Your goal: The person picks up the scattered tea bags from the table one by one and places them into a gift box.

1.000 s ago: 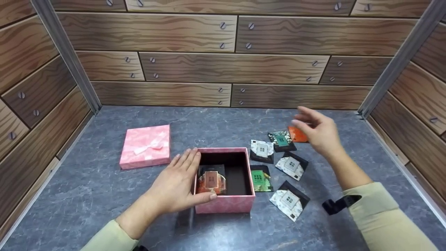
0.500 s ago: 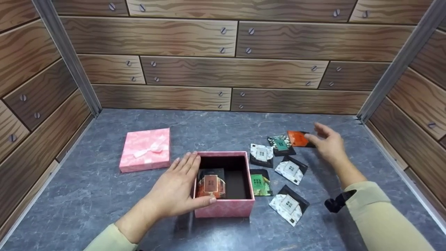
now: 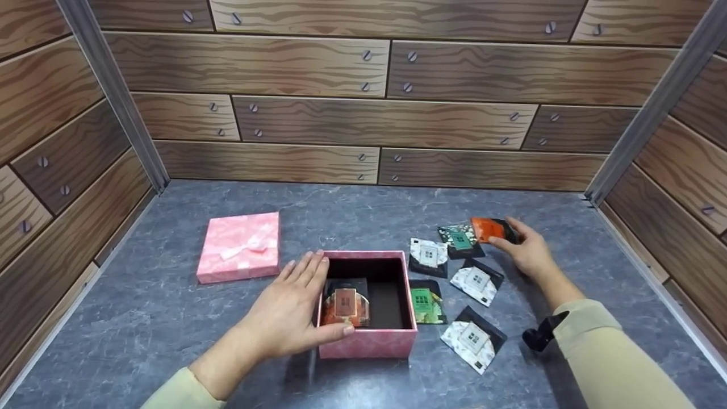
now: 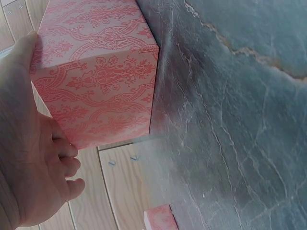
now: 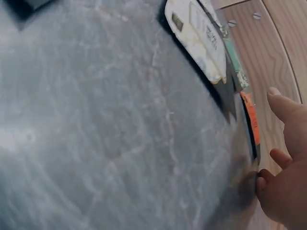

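Observation:
My left hand (image 3: 284, 309) rests on the left rim of a pink patterned box (image 3: 366, 345), fingers laid along it and thumb at the near corner. Inside the box lies a rust-and-black sachet (image 3: 345, 304). In the left wrist view the box's outer wall (image 4: 103, 100) fills the space beside the hand. My right hand (image 3: 531, 250) is at the orange-and-black sachet (image 3: 487, 229) at the back right, thumb by its near edge and fingers by its far side. In the right wrist view, thumb and fingers stand apart near that orange sachet (image 5: 252, 117).
A pink lid (image 3: 241, 247) with a bow lies left of the box. Right of the box lie a green sachet (image 3: 427, 301), a dark teal sachet (image 3: 460, 240) and several white-and-black sachets (image 3: 474, 338). Wood-patterned walls (image 3: 255, 165) enclose the grey tabletop (image 3: 341, 216).
My right hand has come down from above the table and moved to the orange sachet's right end. My left hand stays on the box rim.

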`<state>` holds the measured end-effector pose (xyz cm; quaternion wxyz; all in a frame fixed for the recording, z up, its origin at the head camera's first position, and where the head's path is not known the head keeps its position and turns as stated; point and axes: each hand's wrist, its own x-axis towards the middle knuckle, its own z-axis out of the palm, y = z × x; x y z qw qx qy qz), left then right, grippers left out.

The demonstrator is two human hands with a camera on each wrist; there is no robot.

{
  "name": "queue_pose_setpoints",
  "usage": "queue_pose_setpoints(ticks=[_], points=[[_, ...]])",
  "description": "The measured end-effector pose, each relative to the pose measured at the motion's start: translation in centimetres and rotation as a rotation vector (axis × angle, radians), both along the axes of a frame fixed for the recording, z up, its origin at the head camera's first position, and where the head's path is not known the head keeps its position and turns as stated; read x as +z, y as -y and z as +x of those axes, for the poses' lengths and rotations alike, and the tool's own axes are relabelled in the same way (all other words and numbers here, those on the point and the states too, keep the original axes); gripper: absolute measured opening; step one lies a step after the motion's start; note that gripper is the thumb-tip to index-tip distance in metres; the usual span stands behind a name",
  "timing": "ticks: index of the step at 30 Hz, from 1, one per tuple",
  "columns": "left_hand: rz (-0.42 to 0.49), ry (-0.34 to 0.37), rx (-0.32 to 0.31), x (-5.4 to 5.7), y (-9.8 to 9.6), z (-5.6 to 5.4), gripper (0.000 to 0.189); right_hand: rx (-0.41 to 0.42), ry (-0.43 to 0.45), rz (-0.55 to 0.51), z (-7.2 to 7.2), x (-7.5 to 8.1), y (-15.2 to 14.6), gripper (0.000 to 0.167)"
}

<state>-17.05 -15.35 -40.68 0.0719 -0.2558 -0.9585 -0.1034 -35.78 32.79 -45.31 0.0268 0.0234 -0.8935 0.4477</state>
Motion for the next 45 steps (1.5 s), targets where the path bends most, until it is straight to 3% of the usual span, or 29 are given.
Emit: queue_pose_setpoints(ticks=[11, 18, 25, 32, 45], points=[[-0.001, 0.007, 0.000, 0.1, 0.0, -0.1, 0.122, 0.059, -0.014, 0.099, 0.0, -0.8, -0.1, 0.085], [-0.008, 0.011, 0.000, 0.1, 0.1, 0.0, 0.123, 0.079, 0.020, 0.198, -0.1, -0.8, -0.1, 0.085], [-0.019, 0.023, 0.005, 0.2, 0.1, 0.0, 0.123, 0.085, 0.031, 0.306, -0.3, -0.9, 0.1, 0.077], [-0.013, 0.021, 0.003, 0.1, 0.1, 0.0, 0.123, 0.044, 0.025, 0.272, 0.1, -0.9, 0.2, 0.065], [-0.012, -0.007, 0.002, 0.0, 0.1, 0.1, 0.122, -0.091, -0.042, 0.226, 0.5, -1.2, 0.5, 0.058]])
